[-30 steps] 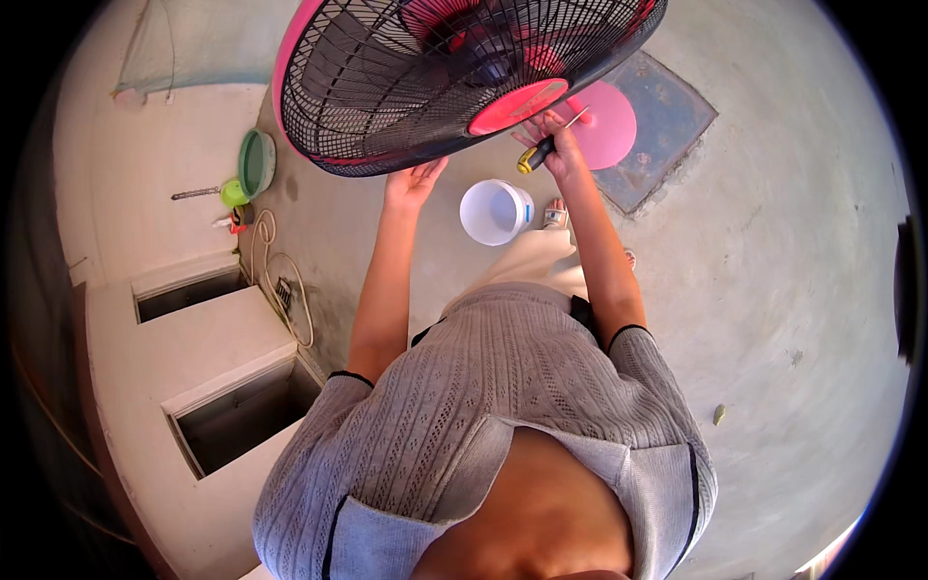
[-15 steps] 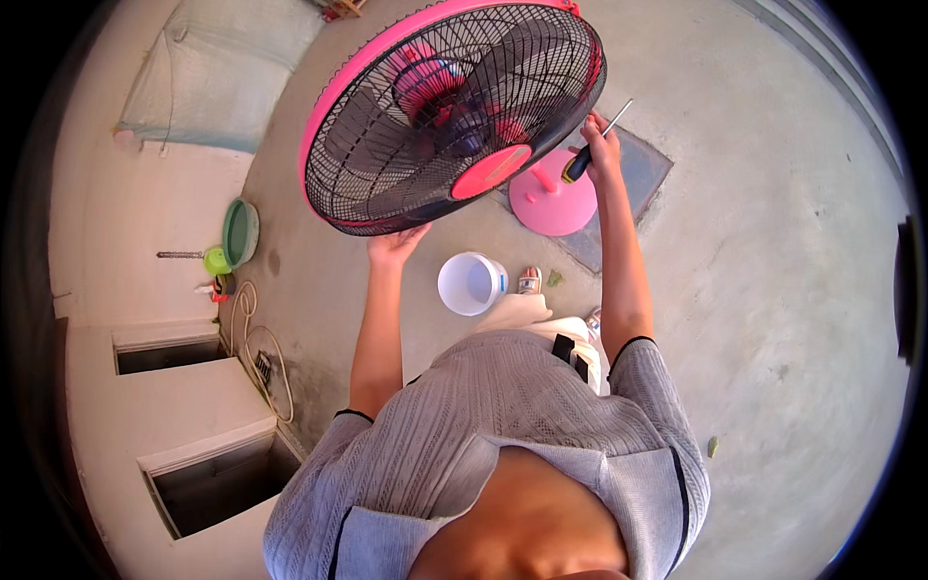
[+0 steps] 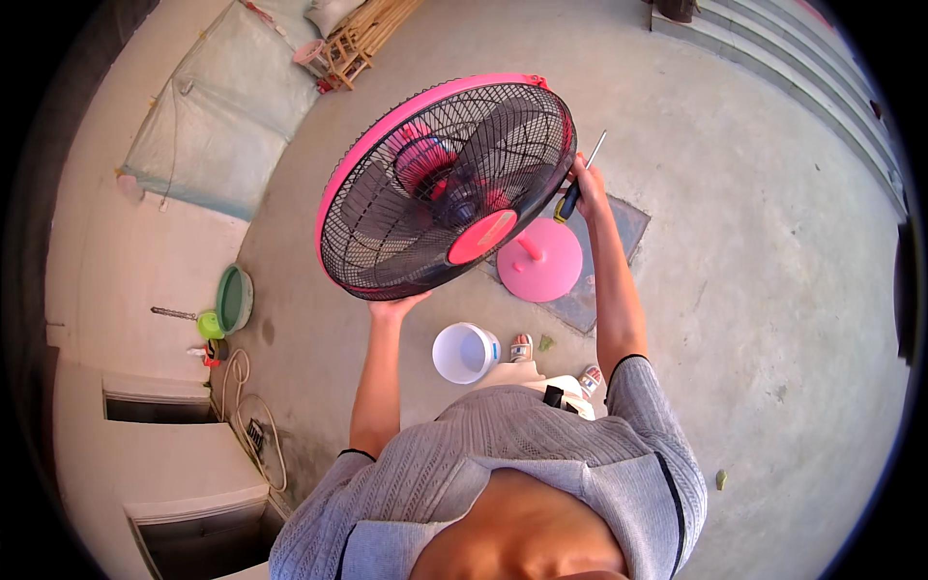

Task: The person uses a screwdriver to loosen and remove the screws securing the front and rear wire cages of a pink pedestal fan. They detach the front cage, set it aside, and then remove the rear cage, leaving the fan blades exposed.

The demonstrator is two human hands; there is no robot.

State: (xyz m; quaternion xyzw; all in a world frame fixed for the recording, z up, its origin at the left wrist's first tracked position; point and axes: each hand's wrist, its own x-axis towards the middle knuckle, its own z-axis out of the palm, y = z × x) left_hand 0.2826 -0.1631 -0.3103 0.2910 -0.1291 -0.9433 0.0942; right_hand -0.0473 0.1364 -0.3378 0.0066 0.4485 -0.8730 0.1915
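A standing fan's pink-rimmed head (image 3: pixel 362 208), with a black wire cage and dark blades, is tilted in front of me. My left hand (image 3: pixel 394 307) grips its lower edge from below, the fingers partly hidden by the cage. My right hand (image 3: pixel 592 191) is at the fan's right rim, closed around a screwdriver (image 3: pixel 568 201) with a dark and yellow handle, its metal shaft pointing up and away. Its fingertips seem to touch the rim. Beyond and below is the round pink fan base (image 3: pixel 541 275) with a short stub of pole; the cage hides part of the join.
The base stands on a dark square slab (image 3: pixel 580 307) in the concrete floor. A white bucket (image 3: pixel 462 353) is near my feet. Leftward are a green basin (image 3: pixel 234 298), a hose (image 3: pixel 230 377) and wall openings. Bamboo poles (image 3: pixel 377 34) lie far off; steps (image 3: pixel 773 68) rise at far right.
The view has tilted up, bringing the poles and steps into sight. The fan head looks smaller and a little farther from me. Both hands keep their holds.
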